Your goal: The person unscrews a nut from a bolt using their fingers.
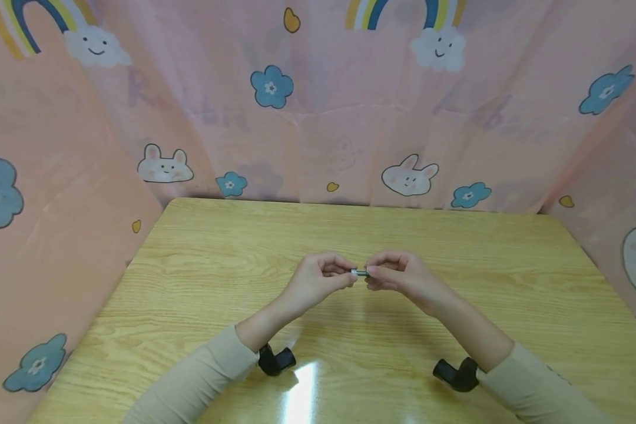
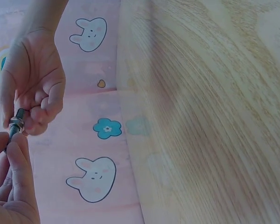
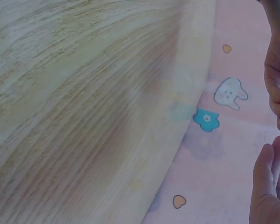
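A small metal bolt [image 1: 360, 272] spans the gap between the two hands, over the middle of the table. In the left wrist view its threaded shank shows, with a shiny nut [image 2: 17, 123] around it partway along. My left hand [image 1: 320, 281] pinches one end between thumb and forefinger. At the other end, the thumb and fingers of my right hand [image 1: 403, 277] hold the bolt, its remaining fingers loosely bent. The right wrist view catches the left hand [image 3: 279, 93] and the right hand [image 3: 270, 186] only at its right edge, with the bolt mostly hidden there.
A wood-grain table [image 1: 233, 235] lies beneath the hands. Pink printed cloth [image 1: 318, 135] hangs behind it and along both sides. Black wrist mounts [image 1: 275, 360] stick out from the sleeves low over the table, and a bright reflection lies near the front.
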Motion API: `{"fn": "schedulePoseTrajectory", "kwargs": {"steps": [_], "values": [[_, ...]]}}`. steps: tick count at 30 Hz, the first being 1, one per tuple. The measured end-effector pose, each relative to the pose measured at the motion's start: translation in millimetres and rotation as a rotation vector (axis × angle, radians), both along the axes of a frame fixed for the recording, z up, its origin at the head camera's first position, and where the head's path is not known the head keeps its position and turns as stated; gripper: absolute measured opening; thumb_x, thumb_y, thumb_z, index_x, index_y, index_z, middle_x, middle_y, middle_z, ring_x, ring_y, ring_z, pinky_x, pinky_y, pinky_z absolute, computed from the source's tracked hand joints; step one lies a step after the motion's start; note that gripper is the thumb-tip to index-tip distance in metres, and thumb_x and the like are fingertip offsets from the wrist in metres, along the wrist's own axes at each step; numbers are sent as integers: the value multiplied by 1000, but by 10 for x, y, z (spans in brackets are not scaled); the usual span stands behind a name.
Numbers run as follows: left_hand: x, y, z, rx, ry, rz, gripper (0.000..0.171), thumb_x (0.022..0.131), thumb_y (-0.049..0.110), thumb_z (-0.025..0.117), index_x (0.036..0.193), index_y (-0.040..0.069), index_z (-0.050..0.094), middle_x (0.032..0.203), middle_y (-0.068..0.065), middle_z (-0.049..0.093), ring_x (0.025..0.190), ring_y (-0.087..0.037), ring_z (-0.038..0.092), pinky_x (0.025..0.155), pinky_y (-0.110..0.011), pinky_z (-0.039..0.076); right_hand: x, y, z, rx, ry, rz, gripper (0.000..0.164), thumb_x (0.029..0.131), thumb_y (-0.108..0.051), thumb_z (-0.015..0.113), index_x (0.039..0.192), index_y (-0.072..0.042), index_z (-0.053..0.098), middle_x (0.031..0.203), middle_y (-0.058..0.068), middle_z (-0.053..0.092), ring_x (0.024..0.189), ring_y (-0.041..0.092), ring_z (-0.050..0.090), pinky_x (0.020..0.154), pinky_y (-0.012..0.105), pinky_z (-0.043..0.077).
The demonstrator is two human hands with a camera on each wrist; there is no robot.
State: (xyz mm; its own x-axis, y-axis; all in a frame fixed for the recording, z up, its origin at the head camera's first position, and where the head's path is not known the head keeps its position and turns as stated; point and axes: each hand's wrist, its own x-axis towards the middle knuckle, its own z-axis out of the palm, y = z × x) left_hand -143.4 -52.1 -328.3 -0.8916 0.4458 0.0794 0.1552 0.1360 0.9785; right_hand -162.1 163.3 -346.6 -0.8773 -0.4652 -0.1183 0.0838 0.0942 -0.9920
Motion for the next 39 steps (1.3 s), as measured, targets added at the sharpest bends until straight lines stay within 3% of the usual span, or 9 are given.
{"fn": "schedulePoseTrajectory", "kwargs": {"steps": [4,9,12,17,21,24,29,32,39], "values": [[-1,-5,10,9,8,-3,15,87,2,63,101,-5,65,90,-16,67,83,-27,65,75,-27,52,-3,3,24,-4,39,-7,14,90,-8,62,103,-6,59,96,4,63,86,15,63,83,30,51],[13,-33,15,9,4,1,15,87,2,62,100,-5,64,91,-18,67,85,-32,65,75,-27,52,-21,-52,5,-4,-8,23,18,95,-16,55,103,0,58,89,4,65,81,16,65,81,33,53],[16,-42,4,10,-5,-4,15,88,2,61,100,-5,64,92,-20,66,86,-31,64,75,-27,52,-22,-59,-18,-5,-6,30,14,94,-13,56,100,0,58,86,4,65,79,15,65,80,32,53],[8,-38,-2,16,-6,-10,15,88,2,61,101,-5,64,94,-23,65,84,-27,65,75,-27,52,-11,-36,-9,2,55,20,16,88,-7,63,104,-4,58,94,4,62,86,15,63,82,30,51],[4,-26,1,22,-13,-9,16,88,2,61,102,-6,64,95,-24,65,88,-34,64,75,-26,52,-17,-36,-2,13,31,11,19,93,-15,58,106,-2,57,97,6,61,87,17,64,83,32,51],[4,-18,6,15,-11,-1,17,88,3,62,102,-5,64,92,-20,66,86,-31,65,74,-26,52,-23,-35,-13,14,15,-13,17,94,-17,56,102,-1,58,92,5,64,84,17,64,81,32,52],[0,-13,7,15,-8,-1,16,88,3,62,102,-5,64,88,-11,67,80,-17,64,74,-27,52,-11,-14,-22,15,76,-38,8,88,-10,65,94,-6,63,89,2,65,82,16,64,79,31,52],[-5,-9,1,17,-4,-8,16,87,2,62,101,-5,65,88,-10,66,78,-14,64,75,-27,53,3,0,-13,18,97,-39,13,84,-7,68,96,-6,63,94,2,64,85,16,63,79,30,52],[-10,1,-11,29,4,-13,16,87,2,62,100,-6,65,89,-15,67,81,-23,65,75,-28,52,9,-6,21,20,50,-49,23,93,-15,59,104,4,59,93,5,64,83,17,65,80,32,53]]}}
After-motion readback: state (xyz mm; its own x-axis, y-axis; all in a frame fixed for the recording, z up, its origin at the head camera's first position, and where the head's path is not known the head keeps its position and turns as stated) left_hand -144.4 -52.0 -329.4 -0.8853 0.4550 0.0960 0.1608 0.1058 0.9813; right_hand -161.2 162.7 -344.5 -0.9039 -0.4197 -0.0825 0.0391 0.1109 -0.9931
